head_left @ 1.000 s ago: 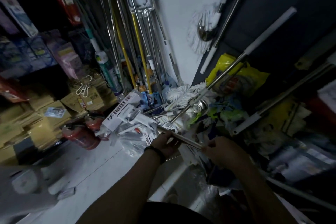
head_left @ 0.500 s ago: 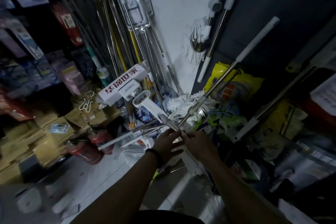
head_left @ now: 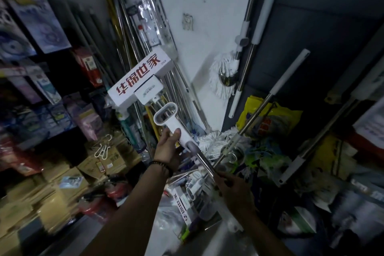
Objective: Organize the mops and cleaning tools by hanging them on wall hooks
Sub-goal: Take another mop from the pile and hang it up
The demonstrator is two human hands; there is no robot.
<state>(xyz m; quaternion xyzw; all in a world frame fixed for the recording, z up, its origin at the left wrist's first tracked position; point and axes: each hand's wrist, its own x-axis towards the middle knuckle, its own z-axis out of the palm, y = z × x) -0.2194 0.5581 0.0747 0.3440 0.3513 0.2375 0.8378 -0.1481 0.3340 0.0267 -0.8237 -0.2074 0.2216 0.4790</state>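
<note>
**Q:** Holding the flat mop (head_left: 166,119), where do the two hands sit along it?

**A:** The left hand (head_left: 167,147) is clamped on the white plastic grip just below the hanging loop (head_left: 165,114). The right hand (head_left: 232,189) is closed around the bare steel shaft (head_left: 204,162), further down from that loop. The loop end points up toward the wall hook (head_left: 188,22), well short of it.

**Q:** How will it handle?

**A:** Probably light and stiff: a thin metal tube with plastic fittings. The polished shaft looks slippery, so the moulded grip is the surer hold. The boxed mop head (head_left: 141,77), beyond the loop, belongs to another tool.

**Q:** Any hazard?

**A:** A long pole may swing into the string mop (head_left: 223,72) hanging right of the hook.
</note>
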